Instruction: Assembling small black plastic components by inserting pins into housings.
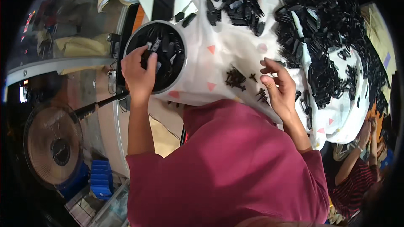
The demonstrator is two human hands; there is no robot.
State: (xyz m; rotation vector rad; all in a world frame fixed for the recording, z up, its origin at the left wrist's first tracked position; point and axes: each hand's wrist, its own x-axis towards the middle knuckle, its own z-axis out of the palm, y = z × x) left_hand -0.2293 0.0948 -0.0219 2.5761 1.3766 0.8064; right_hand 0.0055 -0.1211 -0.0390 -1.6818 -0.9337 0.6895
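A black plastic piece (150, 50) is pinched by the left hand (138, 72) over the round bowl (182, 65), ready for dropping in; the right hand (278, 87), fingers released, is hovered beside small black screws (235, 78).

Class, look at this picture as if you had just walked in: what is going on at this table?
A person in a red shirt leans over a table covered with a white cloth. The left hand pinches a small black part over a round bowl of similar parts. The right hand hovers open beside a small cluster of dark pieces. A big heap of black parts lies further right.
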